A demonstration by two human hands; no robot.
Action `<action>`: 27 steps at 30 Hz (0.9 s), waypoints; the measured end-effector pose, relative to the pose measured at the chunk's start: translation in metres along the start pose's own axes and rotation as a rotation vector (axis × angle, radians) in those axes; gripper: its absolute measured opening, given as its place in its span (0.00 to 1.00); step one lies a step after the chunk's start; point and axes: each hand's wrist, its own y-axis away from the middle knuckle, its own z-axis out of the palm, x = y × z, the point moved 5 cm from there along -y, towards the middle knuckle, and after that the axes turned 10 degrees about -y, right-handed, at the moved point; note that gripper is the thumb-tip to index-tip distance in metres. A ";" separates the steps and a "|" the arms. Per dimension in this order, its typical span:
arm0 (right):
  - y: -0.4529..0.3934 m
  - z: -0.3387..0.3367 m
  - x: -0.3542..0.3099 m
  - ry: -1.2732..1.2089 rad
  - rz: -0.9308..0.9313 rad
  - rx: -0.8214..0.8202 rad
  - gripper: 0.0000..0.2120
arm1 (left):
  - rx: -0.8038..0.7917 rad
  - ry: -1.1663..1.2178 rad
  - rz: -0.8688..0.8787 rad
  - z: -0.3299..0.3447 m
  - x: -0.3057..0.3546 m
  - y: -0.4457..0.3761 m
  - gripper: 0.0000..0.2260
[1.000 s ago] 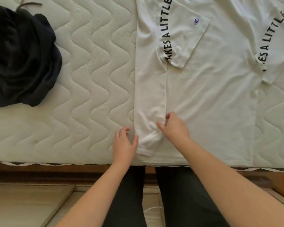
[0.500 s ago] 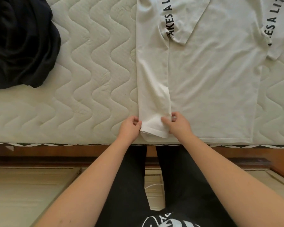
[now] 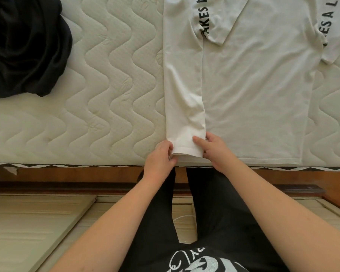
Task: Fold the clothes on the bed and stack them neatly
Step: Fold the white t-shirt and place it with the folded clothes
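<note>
Pinching the hem end of the folded-over side panel at the mattress's (image 3: 86,114) near edge, left hand (image 3: 161,157) and right hand (image 3: 214,149) hold the white T-shirt (image 3: 253,95), whose long axis runs straight away toward the far edge.

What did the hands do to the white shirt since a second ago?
Both hands closed in on the near hem of the folded strip of the white T-shirt. The left hand, which lay beside it, now pinches its left corner; the right hand holds the right corner. The hem now lies straighter. The shirt stays spread on the mattress, the dark clothes untouched.
</note>
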 end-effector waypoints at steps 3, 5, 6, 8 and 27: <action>0.003 -0.011 -0.002 0.248 -0.073 0.100 0.11 | 0.085 -0.080 -0.047 -0.004 0.003 0.002 0.09; 0.004 -0.017 -0.002 0.514 -0.114 0.202 0.09 | 0.131 -0.199 0.010 -0.004 0.004 0.008 0.08; 0.004 -0.018 0.000 0.606 -0.106 0.225 0.09 | 0.140 -0.259 0.045 -0.001 0.004 0.012 0.08; 0.003 -0.017 0.006 0.752 -0.067 0.245 0.10 | 0.113 -0.331 0.054 0.003 -0.002 0.015 0.08; -0.016 0.005 -0.008 1.233 0.140 0.217 0.09 | -0.179 -0.002 -0.255 0.002 -0.025 -0.029 0.09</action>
